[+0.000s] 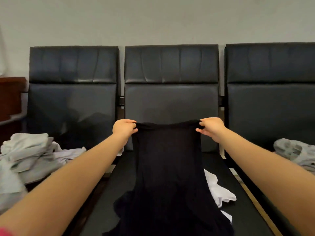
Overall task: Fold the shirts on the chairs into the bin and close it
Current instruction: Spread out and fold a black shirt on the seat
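A black shirt is held up over the middle chair, its lower part trailing on the seat. My left hand pinches its upper left corner and my right hand pinches its upper right corner, stretching the top edge between them. A white garment lies on the seat, partly under the black shirt on its right. No bin is in view.
A pile of white and light grey shirts covers the left chair's seat. A crumpled grey garment lies on the right chair. A brown wooden piece of furniture stands at far left. A plain wall is behind the chairs.
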